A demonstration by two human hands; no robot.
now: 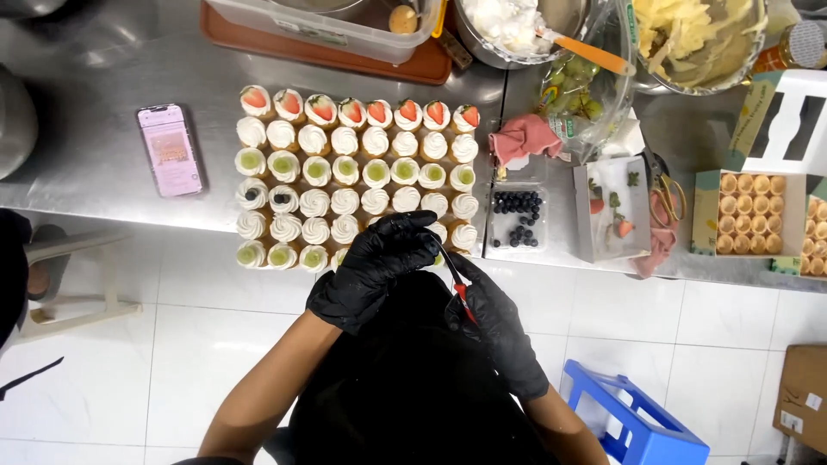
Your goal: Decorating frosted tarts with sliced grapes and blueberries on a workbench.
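Right hand point(500, 331), black-gloved, clenched around red-handled tweezers point(454, 277), thin dark tips aimed up and left toward the near edge of the cupcakes point(353, 176). Left hand point(379, 258), also black-gloved, curled loosely over the near right corner of those cupcakes, fingers bent above the cream tops; whether anything was pinched beneath could not be told, and actual contact with the cream could not be made out.

Cupcakes stood in tight rows on the steel table point(103, 155), white swirls on each. Farthest row from the hands topped with strawberry pieces; a middle row and part of the nearest row topped with green grape slices; two on the left side carrying blueberries; the rest plain.

Just right of the cupcakes, a clear punnet of blueberries point(515, 220), touching or nearly touching the block. Further right, a clear box point(612, 207) with a few strawberry bits inside. Well right of that, a carton of empty pastry cups point(751, 215). Behind the punnet, a pink cloth point(524, 138) and a bag of green grapes point(575, 90).

Left of the cupcakes, well apart, a phone point(169, 151) lying flat, screen lit. Beyond the far row, a brown tray point(258, 39) bearing a clear tub, then a steel bowl of white cream point(508, 26) with an orange spatula.

Below the table edge, right of the hands, a blue plastic stool point(629, 422) on white floor tiles.
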